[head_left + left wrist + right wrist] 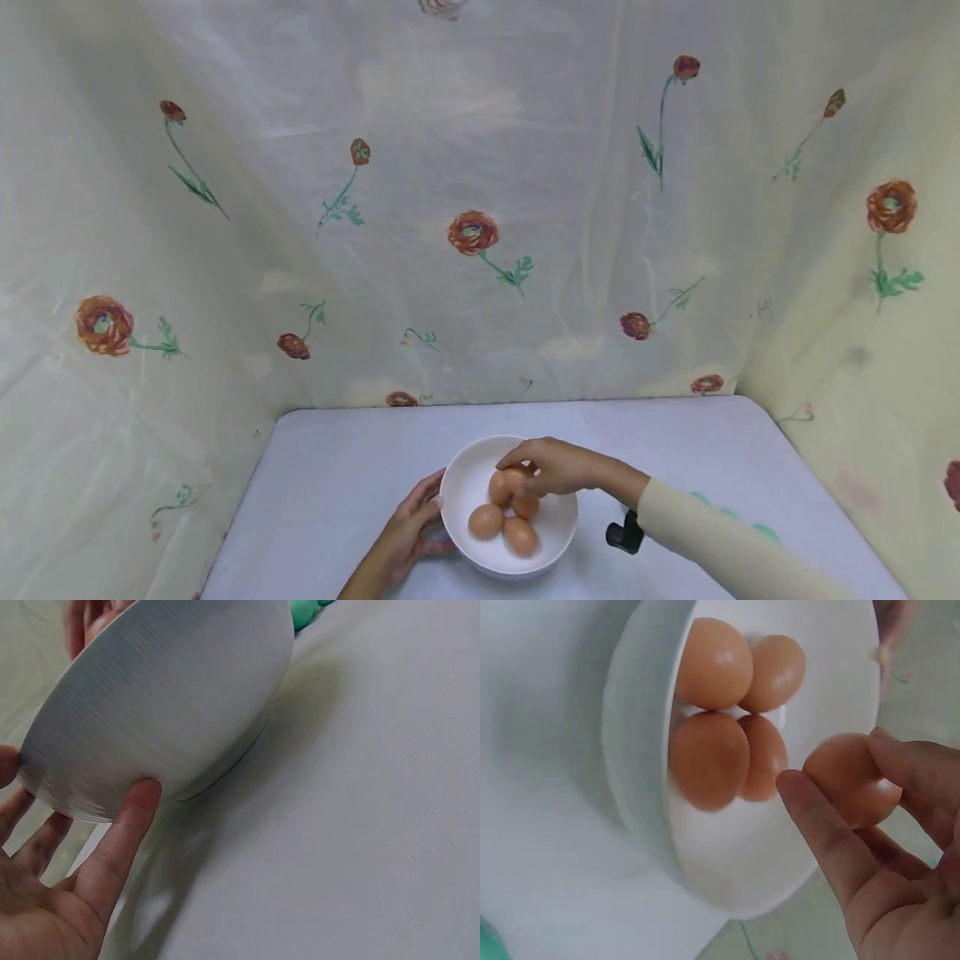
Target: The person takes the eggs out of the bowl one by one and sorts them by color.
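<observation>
A white bowl (471, 467) stands on the table, with several brown eggs (486, 522) lying together in it. My left hand (412, 525) holds the bowl at its left side. The thumb is at the rim, and in the left wrist view spread fingers (124, 840) support the bowl's outer wall. Over the far right part of the bowl, my right hand (561, 467) pinches one more brown egg (847, 780) between thumb and fingers. The right wrist view shows this egg beside the other eggs (709, 761), with a small gap between them.
A white cloth covers the table (337, 467). Green rounded things (765, 531) lie to the right, partly behind my right sleeve (712, 533). A black camera piece (625, 533) hangs at the right wrist. Flowered curtain (480, 317) encloses the back and both sides.
</observation>
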`<action>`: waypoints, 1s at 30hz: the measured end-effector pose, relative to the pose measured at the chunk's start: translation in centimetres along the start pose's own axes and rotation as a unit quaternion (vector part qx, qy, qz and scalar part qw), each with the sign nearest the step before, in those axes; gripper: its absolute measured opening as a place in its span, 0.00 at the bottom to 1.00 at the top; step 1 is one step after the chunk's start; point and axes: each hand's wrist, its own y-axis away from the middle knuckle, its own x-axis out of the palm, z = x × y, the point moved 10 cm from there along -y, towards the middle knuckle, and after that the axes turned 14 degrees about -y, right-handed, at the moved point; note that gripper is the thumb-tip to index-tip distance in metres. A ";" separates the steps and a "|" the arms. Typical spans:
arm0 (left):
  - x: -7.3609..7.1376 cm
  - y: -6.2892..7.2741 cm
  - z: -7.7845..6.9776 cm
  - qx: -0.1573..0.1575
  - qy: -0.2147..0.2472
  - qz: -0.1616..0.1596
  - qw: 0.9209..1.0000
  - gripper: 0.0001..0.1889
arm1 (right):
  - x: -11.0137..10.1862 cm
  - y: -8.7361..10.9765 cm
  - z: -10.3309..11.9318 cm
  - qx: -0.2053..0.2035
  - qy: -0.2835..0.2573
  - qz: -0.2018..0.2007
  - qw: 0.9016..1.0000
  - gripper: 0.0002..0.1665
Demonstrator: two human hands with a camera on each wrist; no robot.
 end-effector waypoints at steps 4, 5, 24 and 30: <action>0.0 0.0 0.0 -0.004 -0.007 -0.001 1.000 0.32 | -1.5 2.9 -0.8 0.038 -0.088 -0.019 0.995 0.25; 0.0 0.0 0.1 -0.006 -0.008 -0.002 1.000 0.31 | -1.8 3.6 -1.0 0.045 -0.103 -0.026 0.993 0.25; 0.3 0.4 0.0 -0.009 -0.008 -0.006 1.000 0.33 | -1.7 16.1 -6.5 0.061 -0.194 -0.099 0.974 0.30; 0.2 0.5 0.3 -0.012 -0.007 -0.008 1.000 0.33 | -0.4 18.9 -8.9 0.058 -0.155 -0.137 0.977 0.29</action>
